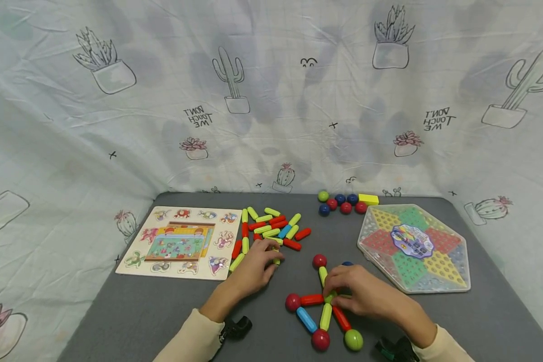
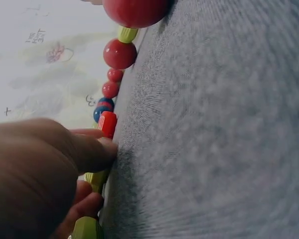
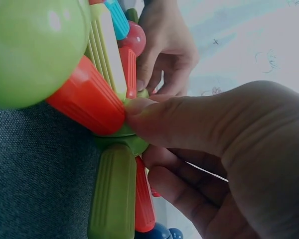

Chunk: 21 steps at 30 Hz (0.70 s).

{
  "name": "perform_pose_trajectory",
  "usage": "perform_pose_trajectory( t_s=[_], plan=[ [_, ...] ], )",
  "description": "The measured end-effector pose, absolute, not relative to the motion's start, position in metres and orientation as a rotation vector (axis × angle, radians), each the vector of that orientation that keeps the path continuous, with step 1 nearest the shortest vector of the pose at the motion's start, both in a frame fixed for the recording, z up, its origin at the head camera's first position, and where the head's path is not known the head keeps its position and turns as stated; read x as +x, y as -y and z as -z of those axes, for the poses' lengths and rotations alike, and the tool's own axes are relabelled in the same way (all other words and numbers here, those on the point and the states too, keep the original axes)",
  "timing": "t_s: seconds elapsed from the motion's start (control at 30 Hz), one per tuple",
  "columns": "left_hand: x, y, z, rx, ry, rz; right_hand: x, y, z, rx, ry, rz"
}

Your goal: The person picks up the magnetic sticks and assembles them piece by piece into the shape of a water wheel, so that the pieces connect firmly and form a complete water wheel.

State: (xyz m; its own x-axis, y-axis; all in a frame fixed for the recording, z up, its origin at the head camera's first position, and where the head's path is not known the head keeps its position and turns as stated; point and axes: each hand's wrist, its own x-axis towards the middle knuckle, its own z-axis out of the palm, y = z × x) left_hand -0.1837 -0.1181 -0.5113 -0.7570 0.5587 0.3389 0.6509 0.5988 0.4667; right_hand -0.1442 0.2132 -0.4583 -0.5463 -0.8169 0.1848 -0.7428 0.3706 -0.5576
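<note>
My left hand (image 1: pixel 255 266) is at the near edge of a pile of coloured rods (image 1: pixel 271 233), its thumb and fingers around a yellow-green rod (image 2: pixel 94 180). On the grey table, my right hand (image 1: pixel 364 291) pinches a green ball (image 3: pixel 122 143) at the hub of a flat ball-and-rod figure. Red and yellow-green rods fan out from this hub. Toward the left they reach a red ball (image 1: pixel 293 302), and a blue rod (image 1: pixel 306 320) links it to another red ball (image 1: pixel 321 340). A larger green ball (image 1: pixel 354 340) ends the near red rod (image 1: pixel 342 319). Fingers partly hide the hub's far side.
A wooden puzzle board (image 1: pixel 176 244) with sea-animal pictures lies at the left. On the right is a hexagonal game board (image 1: pixel 414 249) in clear plastic. Several loose balls (image 1: pixel 339 202) and a yellow block (image 1: pixel 368 199) sit at the table's back edge, before a patterned cloth (image 1: pixel 271 100).
</note>
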Motion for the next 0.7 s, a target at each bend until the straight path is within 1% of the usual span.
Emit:
perform_pose_trajectory(
  t_s=[0.2,0.3,0.4,0.57,0.63,0.7],
  plan=[
    [-0.180,0.113,0.503,-0.962,2.677,0.779,-0.144,-0.213,0.457,-1.398,-2.498,0.907],
    [-0.179,0.109,0.503,-0.910,2.631,0.859,-0.143,-0.214,0.457,-1.383,-2.493,0.905],
    [-0.175,0.103,0.500,-0.782,2.604,1.122,-0.143,-0.214,0.456,-1.374,-2.491,0.899],
    [-0.162,0.086,0.496,-0.601,2.610,1.712,-0.143,-0.214,0.456,-1.376,-2.488,0.901],
    [-0.157,0.080,0.496,-0.578,2.653,1.848,-0.143,-0.213,0.456,-1.379,-2.489,0.905],
    [-0.153,0.075,0.496,-0.565,2.717,1.873,-0.143,-0.213,0.455,-1.381,-2.492,0.910]
  ],
)
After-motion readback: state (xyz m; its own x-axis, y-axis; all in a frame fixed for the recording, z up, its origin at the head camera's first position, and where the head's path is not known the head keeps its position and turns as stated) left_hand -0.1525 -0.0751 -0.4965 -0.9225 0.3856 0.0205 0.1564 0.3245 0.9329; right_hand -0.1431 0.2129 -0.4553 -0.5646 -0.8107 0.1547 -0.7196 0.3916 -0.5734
